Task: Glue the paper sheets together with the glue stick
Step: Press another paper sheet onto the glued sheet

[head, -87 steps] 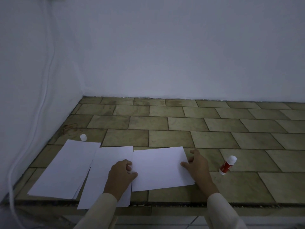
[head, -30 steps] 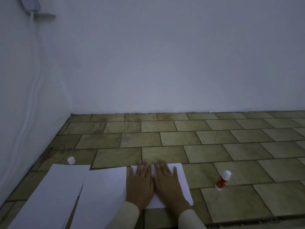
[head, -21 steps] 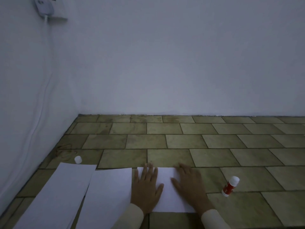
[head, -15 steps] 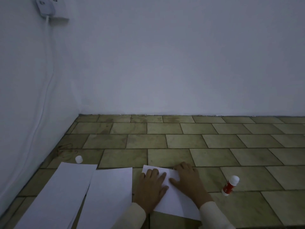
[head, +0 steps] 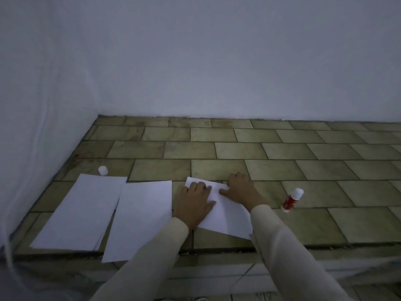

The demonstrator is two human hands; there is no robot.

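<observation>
A small white paper sheet (head: 225,216) lies skewed on the tiled ledge (head: 217,148), near its front edge. My left hand (head: 193,203) rests flat on the sheet's left part, fingers curled a little. My right hand (head: 240,189) presses on its far right corner, thumb on the paper. A red glue stick (head: 291,199) with a white cap leans on the tiles to the right of my right hand, untouched. Two larger white sheets lie to the left: one (head: 141,216) beside my left hand, another stack (head: 80,211) further left.
A small white cap (head: 102,170) stands beyond the far-left sheets. White walls close the ledge at the back and left, with a white cable (head: 8,246) hanging at the left. The ledge's front edge (head: 282,246) drops off just below the papers.
The small sheet has turned clockwise under my hands, its near corner swinging right. My fingers went from spread flat to curled on it. The view has tilted down.
</observation>
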